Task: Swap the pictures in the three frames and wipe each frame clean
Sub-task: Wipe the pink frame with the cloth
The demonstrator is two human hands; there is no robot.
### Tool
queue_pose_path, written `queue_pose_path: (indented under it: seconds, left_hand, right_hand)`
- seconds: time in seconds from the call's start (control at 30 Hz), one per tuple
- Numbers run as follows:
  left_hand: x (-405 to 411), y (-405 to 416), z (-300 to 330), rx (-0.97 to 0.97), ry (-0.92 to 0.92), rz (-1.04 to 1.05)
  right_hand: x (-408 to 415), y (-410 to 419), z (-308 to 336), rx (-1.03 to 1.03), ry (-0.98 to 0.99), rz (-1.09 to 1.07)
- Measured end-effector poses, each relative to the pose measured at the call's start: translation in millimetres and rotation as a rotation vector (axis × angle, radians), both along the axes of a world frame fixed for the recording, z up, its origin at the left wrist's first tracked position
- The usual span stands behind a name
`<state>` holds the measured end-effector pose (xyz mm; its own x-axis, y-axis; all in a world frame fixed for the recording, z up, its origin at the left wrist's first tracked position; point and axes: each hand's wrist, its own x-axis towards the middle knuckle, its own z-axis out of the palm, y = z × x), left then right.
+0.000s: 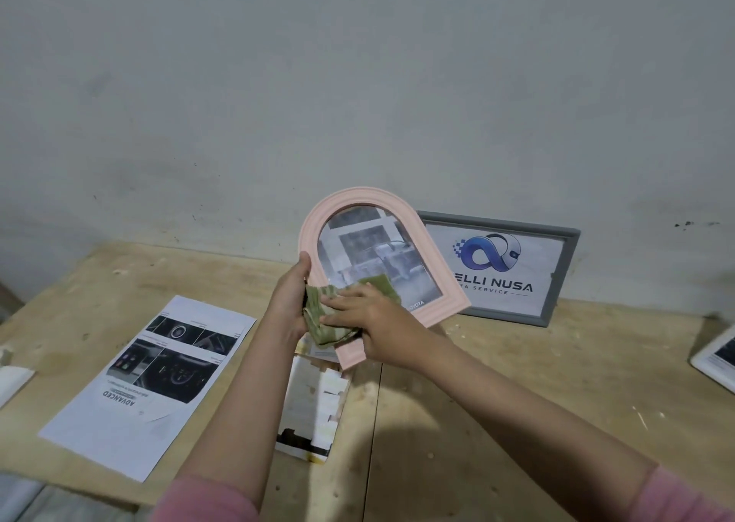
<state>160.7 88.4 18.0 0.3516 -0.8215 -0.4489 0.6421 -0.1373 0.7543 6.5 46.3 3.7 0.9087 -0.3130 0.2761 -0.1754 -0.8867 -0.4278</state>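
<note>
Head view looks down on a plywood table [517,382] against a grey wall [358,64]. The left hand [288,302] grips the left edge of a pink frame [437,267] — arched at the top, tilted to the right and held up off the table. Behind its glass is a greyish picture with "TOYOTA" printed near the bottom. The right hand [370,314] lies over a green cloth [322,322], fingers fairly straight, pressing it against the frame's lower left part; another bit of the cloth shows on the glass just above the fingers.

Behind the pink frame a grey frame [564,279] leans on the wall, holding a picture with a blue logo and the letters "ELLI NUSA". A white frame [716,356] is cut off by the right edge. On the table to the left lies a printed sheet [131,394] with car-interior photos — upside down to the viewer. Below the hands lies a torn picture [310,406]. Pink sleeves [207,497] show at the bottom.
</note>
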Motion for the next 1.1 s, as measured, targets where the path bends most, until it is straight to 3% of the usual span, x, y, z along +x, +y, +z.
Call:
queue_pose_path:
  seconds: [0.23, 0.37, 0.47, 0.53, 0.7, 0.9, 1.0, 1.1]
  left_hand:
    - [5.9, -5.2, -7.5, 0.050, -0.181, 0.152]
    - [10.8, -5.4, -8.3, 0.095, -0.300, 0.196]
    - [13.1, -4.3, -7.3, 0.088, -0.313, 0.223]
    - [10.0, -8.6, -8.4, 0.082, -0.332, 0.231]
    - [-4.3, -20.2, 0.6, 0.064, -0.532, 0.259]
    - [12.5, -14.3, -5.3, 0.068, -0.583, 0.274]
    - [15.1, -12.6, -1.4, 0.067, -0.598, 0.318]
    - [20.6, -14.2, -1.0, 0.056, -0.681, 0.314]
  right_hand:
    - [-37.1, -7.7, -12.4, -0.061, 0.137, 0.060]
    - [-55.9, -35.1, -5.2, -0.203, 0.224, -0.102]
    - [-58.2, -48.1, 3.9, -0.153, -0.154, -0.298]
    - [-43.0, -35.1, 2.3, -0.169, -0.342, -0.270]
    - [-18.9, -0.2, -54.0, -0.574, -0.058, 0.020]
    - [-70.0, -44.4, -67.9, -0.759, -0.032, -0.076]
    - [-96.7, -67.0, -59.0, -0.700, -0.028, -0.094]
    - [-107.0, -81.5, -31.7, -0.489, -0.136, -0.295]
